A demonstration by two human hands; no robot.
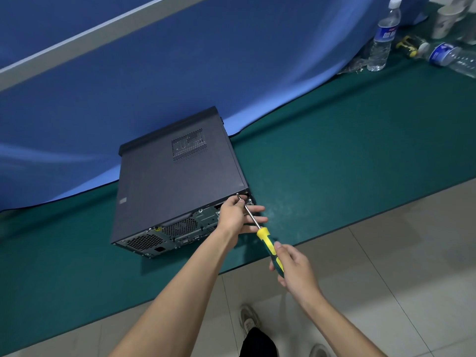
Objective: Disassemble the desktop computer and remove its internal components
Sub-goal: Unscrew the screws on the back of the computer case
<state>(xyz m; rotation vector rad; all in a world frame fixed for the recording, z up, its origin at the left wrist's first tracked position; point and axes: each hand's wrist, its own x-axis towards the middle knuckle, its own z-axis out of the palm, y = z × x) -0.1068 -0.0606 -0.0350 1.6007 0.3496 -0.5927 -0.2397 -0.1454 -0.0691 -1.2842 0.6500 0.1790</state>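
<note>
Head view: closed computer case (177, 181); right hand (296, 269) grips screwdriver (268, 243) at it.

One desktop computer (177, 181) lies on the green mat (334, 163). One screwdriver (260, 233) is in use, and two hands are in view: the left hand (235, 215) and the right hand (296, 269). Two water bottles appear, one upright (383, 37) and one lying down (448, 56). At least two paper cups (447, 20) stand at the far corner.
</note>
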